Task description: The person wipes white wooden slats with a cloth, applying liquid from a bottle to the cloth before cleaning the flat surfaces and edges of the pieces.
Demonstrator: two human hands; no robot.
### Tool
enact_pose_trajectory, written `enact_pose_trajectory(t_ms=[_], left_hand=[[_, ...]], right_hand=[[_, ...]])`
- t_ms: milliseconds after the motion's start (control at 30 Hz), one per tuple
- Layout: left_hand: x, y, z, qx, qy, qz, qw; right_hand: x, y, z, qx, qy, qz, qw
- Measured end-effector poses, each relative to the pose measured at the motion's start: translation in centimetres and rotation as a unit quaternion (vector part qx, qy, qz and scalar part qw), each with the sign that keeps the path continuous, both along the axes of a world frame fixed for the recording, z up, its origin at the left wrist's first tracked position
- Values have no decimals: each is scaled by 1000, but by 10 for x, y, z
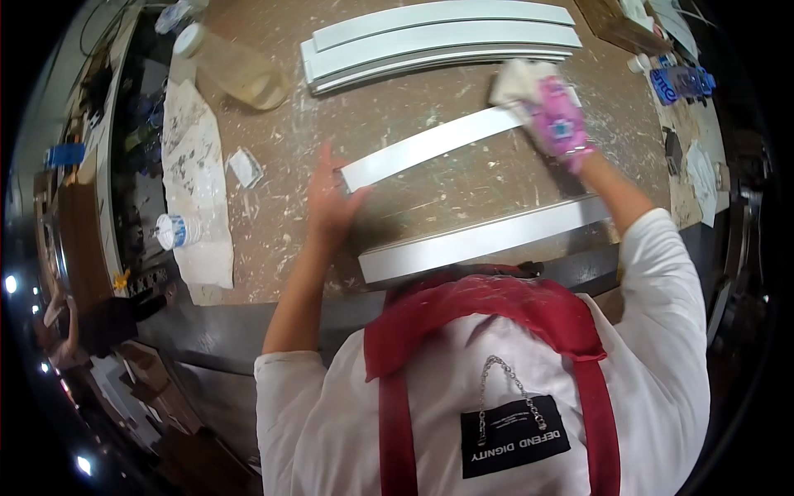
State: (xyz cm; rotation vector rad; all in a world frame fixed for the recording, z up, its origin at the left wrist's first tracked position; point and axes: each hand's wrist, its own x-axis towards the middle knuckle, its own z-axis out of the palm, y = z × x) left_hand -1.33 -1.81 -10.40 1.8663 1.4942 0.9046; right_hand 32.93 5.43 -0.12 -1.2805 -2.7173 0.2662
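From the head camera I look straight down over my own chest, white shirt and red apron straps (397, 413) filling the lower part of the picture. My left hand (331, 198) reaches forward on a bare forearm, palm down and fingers spread flat, pressing the near left end of a long white flat strip (430, 147) that lies slantwise in the middle of the bench; the hand grips nothing, it only bears down on the strip's end. My right hand (556, 116), in a pink patterned glove, stretches out on a white-sleeved arm to the strip's far right end, fingers curled around a crumpled white rag (517, 81) that rests on the strip there.

A second white strip (488, 240) lies nearer to me, roughly parallel to the first and apart from it, its lower edge close to the bench's dark front edge. Farther away, a stack of several longer white strips (438, 37) lies near the top of the picture, well apart from both hands.

The surface is a brown wooden workbench (273, 248), scratched and spattered all over with white paint. On its left lies a stained white cloth (194, 178) with a small clear plastic bottle (178, 230) on its side, and a large clear plastic jug (236, 66) lies above that. A blue object (680, 83) sits at the right rim. The room around is dark and cluttered, blurred toward the picture's edge.
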Motion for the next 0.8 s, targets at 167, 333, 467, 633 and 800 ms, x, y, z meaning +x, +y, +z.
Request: enact_pose_trajectory(t_ms=[167, 333, 467, 633, 800], left_hand=[[4, -2, 9, -7, -42, 0, 999], [-9, 18, 7, 249, 183, -152, 939], [-1, -2, 16, -59, -79, 32, 995], [-9, 0, 21, -2, -10, -23, 1000], [-9, -5, 49, -327, -223, -8, 918]], right_hand=[[-64, -4, -23, -60, -34, -59, 996], [-171, -28, -44, -52, 126, 77, 988], [-93, -8, -59, 31, 56, 5, 998], [75, 9, -20, -8, -130, -214, 968], [30, -5, 24, 81, 80, -213, 971]])
